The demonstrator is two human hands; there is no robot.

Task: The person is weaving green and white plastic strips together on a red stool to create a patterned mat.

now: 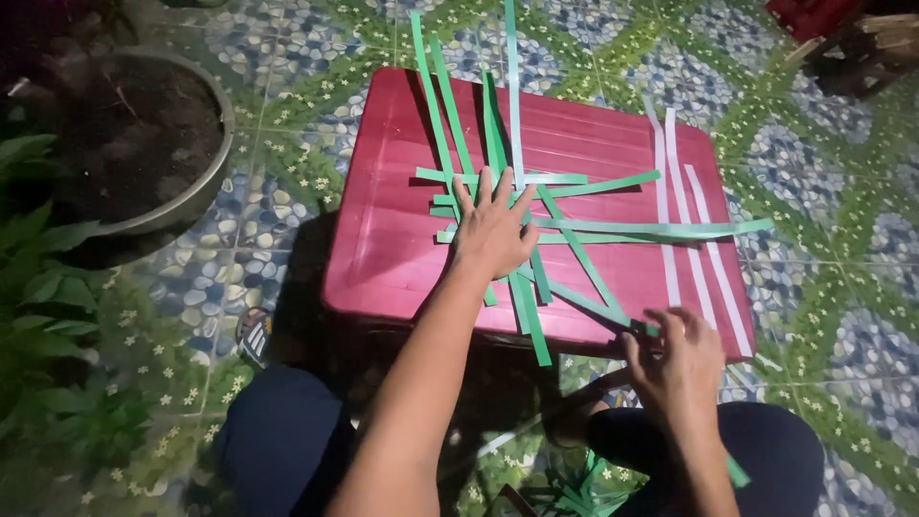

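- Right hand (676, 362) sits at the near right edge of the red plastic table (383, 239), its grip pinching the near end of a green strip (582, 257).
- Left hand (493, 228) lies flat at the table's middle, fingers spread, pressing down the woven green strips (522, 206).
- White strips (682, 215) lie on the table's right side.
- A round planter (196, 187) stands left of the table on the patterned tiled floor (842, 287).

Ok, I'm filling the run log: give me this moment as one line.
left hand: flat on crossed green paper strips | right hand: pinching one strip's end | surface: red plastic table
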